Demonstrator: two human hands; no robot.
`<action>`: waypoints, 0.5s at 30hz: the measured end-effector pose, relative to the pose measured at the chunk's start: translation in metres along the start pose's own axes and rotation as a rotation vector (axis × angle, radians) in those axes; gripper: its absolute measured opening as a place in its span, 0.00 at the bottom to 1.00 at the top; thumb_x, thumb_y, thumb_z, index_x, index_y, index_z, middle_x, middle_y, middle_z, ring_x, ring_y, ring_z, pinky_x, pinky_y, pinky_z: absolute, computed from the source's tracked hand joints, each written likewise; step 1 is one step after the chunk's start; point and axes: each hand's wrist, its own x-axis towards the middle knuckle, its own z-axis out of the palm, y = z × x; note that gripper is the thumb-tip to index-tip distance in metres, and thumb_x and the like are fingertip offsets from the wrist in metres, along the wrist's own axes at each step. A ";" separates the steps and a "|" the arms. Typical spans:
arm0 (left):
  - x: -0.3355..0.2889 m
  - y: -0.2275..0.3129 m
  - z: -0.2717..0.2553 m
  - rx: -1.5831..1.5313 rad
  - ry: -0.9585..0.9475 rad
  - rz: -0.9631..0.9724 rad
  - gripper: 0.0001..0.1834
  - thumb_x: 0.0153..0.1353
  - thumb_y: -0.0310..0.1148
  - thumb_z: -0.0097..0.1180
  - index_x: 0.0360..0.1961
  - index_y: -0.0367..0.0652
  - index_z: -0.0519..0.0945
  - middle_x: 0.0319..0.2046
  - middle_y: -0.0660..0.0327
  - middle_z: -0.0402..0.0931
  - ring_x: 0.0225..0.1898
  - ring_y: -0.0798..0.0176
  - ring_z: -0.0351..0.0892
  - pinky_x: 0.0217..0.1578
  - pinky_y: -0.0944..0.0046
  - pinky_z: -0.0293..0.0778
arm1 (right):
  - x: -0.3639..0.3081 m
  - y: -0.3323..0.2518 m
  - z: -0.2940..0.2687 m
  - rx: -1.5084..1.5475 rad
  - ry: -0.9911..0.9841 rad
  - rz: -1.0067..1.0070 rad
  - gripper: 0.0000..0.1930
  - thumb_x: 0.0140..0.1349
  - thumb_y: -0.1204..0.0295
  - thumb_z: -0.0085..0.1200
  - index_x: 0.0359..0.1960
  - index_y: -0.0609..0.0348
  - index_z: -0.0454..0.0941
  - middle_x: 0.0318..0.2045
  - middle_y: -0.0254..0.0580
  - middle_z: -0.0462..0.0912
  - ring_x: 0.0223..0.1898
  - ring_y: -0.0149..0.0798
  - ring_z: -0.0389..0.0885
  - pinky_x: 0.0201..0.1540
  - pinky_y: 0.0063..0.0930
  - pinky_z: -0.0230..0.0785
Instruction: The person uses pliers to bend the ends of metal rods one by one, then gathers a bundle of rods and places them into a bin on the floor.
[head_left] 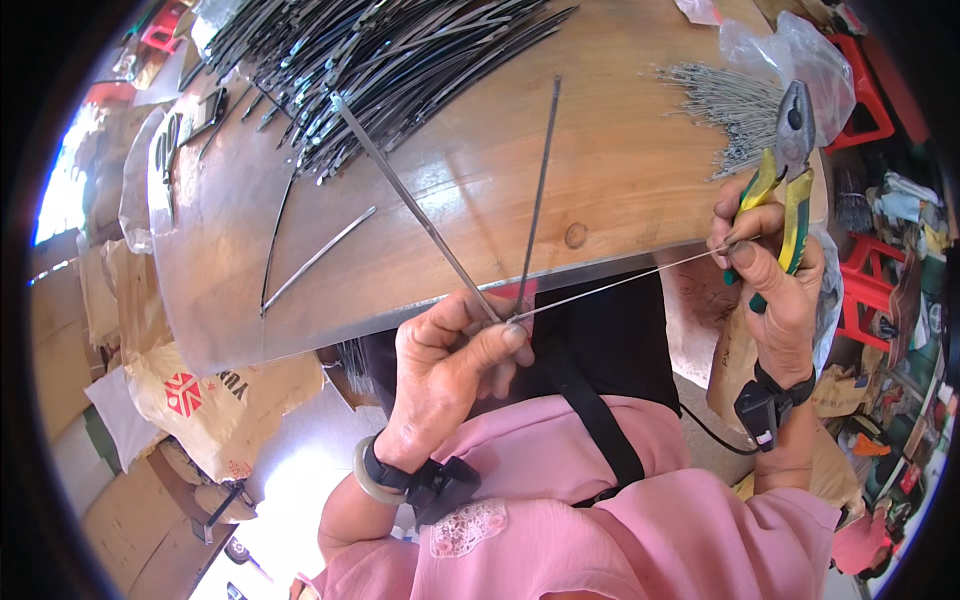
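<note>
Left hand (450, 350): fingers pinched closed on the lower ends of a pale strip (415, 206) and a dark strip (540, 190), plus 1 end of a thin wire (618, 285). Meeting point is covered by the fingers; can't tell if the 2 strips are joined or just gripped together.

Right hand (775, 260): thumb and index pinched shut on the wire's other end, tip hidden. Same hand carries pliers (797, 130), nose up, handles partly covered by fingers. Wire runs straight between hands, over the lap.

Pale strip's top overlaps the strip pile (390, 80) on the counter (620, 130). Pile is tangled, cut off at top, can't count. 2 loose strips (320, 260) lie nearer, left.

Wire bundle (725, 110) at far right, its right end partly blocked by pliers; clear plastic bag (830, 85) beside it. Likely scissors (165, 150) at left edge, hard to make out. Brown paper bag (265, 400) below counter's left side. Red stools (865, 285) at right, partly hidden.
</note>
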 end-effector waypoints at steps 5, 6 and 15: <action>0.002 -0.005 -0.011 -0.132 0.007 -0.010 0.08 0.64 0.24 0.60 0.28 0.36 0.75 0.25 0.56 0.81 0.16 0.74 0.69 0.16 0.76 0.60 | -0.001 0.021 0.002 0.778 0.063 0.239 0.10 0.58 0.77 0.63 0.40 0.62 0.77 0.48 0.45 0.72 0.39 0.35 0.72 0.37 0.27 0.66; 0.002 -0.006 -0.010 -0.151 0.000 -0.013 0.07 0.64 0.25 0.60 0.29 0.35 0.75 0.25 0.56 0.81 0.16 0.74 0.69 0.16 0.76 0.60 | -0.003 0.025 0.004 0.927 0.046 0.289 0.10 0.58 0.76 0.64 0.38 0.62 0.76 0.47 0.42 0.70 0.39 0.34 0.71 0.35 0.27 0.65; 0.001 -0.006 -0.012 -0.059 -0.009 -0.030 0.07 0.63 0.25 0.61 0.41 0.35 0.80 0.25 0.60 0.81 0.17 0.76 0.70 0.17 0.77 0.61 | 0.000 0.019 0.016 0.349 0.057 0.154 0.10 0.57 0.77 0.64 0.40 0.63 0.79 0.47 0.48 0.76 0.38 0.35 0.75 0.41 0.29 0.68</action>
